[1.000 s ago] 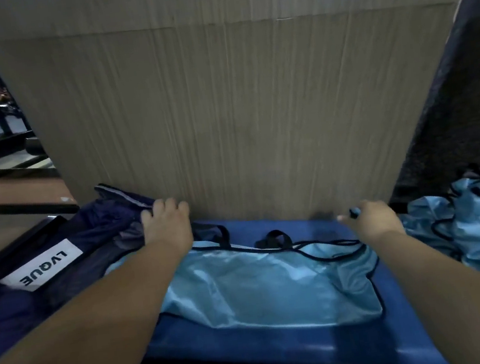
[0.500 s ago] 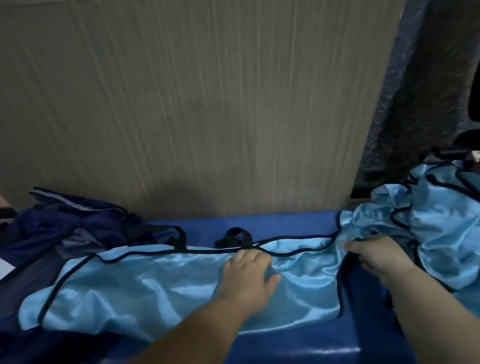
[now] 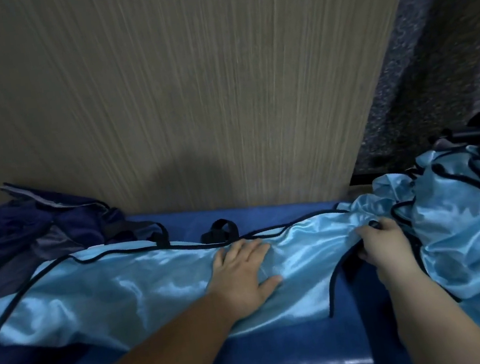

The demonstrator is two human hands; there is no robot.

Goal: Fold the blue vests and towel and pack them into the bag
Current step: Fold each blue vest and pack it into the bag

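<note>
Head view, bench: a blue padded bench runs left to right against a wood-grain panel.
Head view, vest in hand: a light blue satin vest with dark piping lies stretched along the bench, its left end overhanging the dark bag.
Head view, left hand: the left hand lies flat with fingers spread on the vest near its middle, pinning it and gripping nothing.
Head view, right hand: the right hand is closed on the vest's right end, by the dark trim, close to the bench's right end.
Head view, change: a second ago the left hand was up at the vest's far left corner beside the bag; it has come in to the centre, while the right hand has kept its end.
Head view, meaning: the vest looks spread and smoothed, so I judge a fold of the right end over the pinned middle is next.
Head view, remaining vests: a crumpled heap of blue vests sits at the bench's right end, unfolded.
Head view, bag: the navy bag lies open and slack at the left end; nothing folded is visible inside.
Head view, towel: cannot tell where it is.
</note>
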